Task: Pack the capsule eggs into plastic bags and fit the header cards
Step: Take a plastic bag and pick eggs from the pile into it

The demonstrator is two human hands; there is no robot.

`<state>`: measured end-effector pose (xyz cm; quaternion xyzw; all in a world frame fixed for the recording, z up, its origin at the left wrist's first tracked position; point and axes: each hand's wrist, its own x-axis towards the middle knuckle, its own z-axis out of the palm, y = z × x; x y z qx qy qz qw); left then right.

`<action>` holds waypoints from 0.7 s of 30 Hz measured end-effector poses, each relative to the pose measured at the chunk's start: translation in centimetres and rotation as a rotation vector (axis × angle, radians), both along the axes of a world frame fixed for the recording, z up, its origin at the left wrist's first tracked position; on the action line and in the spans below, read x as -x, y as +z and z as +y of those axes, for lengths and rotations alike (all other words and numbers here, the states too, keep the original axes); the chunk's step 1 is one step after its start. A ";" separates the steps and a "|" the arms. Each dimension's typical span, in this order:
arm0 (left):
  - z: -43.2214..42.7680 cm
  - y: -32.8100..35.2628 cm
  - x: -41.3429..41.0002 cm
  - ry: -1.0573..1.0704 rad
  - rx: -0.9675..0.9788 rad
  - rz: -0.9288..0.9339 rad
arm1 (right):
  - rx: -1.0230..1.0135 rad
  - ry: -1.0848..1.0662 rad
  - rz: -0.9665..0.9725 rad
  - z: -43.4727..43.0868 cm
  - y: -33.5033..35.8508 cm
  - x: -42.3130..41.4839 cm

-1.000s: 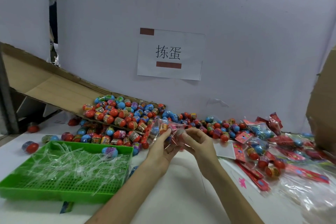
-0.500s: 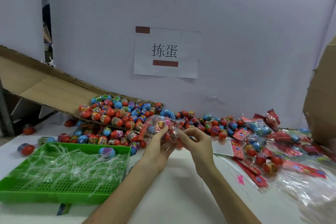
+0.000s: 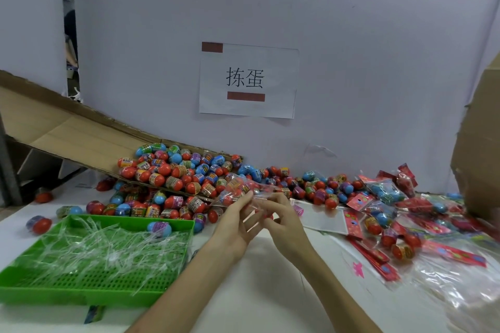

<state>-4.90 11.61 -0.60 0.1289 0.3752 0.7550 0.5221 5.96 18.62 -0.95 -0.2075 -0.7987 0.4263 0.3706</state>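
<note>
Above the white table, both of my hands hold a clear plastic bag (image 3: 238, 188) with red capsule eggs inside. My left hand (image 3: 236, 220) grips the bag from below with its fingers pointing up. My right hand (image 3: 281, 217) pinches the bag's right end. A large heap of red, blue and purple capsule eggs (image 3: 178, 176) spills from a tilted cardboard flap behind my hands. Red header cards (image 3: 374, 254) lie flat on the table to the right.
A green plastic tray (image 3: 81, 285) holding clear strips and one egg sits at the front left. Packed bags with red cards (image 3: 387, 192) are piled at the right, beside a cardboard box (image 3: 479, 159). Loose clear bags (image 3: 460, 284) lie at the front right. A paper sign hangs on the white wall.
My hands and the bag stay in nearly the same spot; my fingers have shifted along the bag, the right hand working at its end.
</note>
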 end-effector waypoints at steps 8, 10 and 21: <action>0.0 0.3 -1.0 -0.054 0.083 0.146 | -0.018 -0.276 0.243 2.3 1.2 -1.9; -0.1 0.4 -1.4 -0.080 0.134 0.186 | -0.017 -0.156 0.174 3.1 1.2 -2.6; -0.1 0.6 -1.6 -0.005 0.046 0.297 | 0.159 -0.274 0.320 4.5 1.9 -4.0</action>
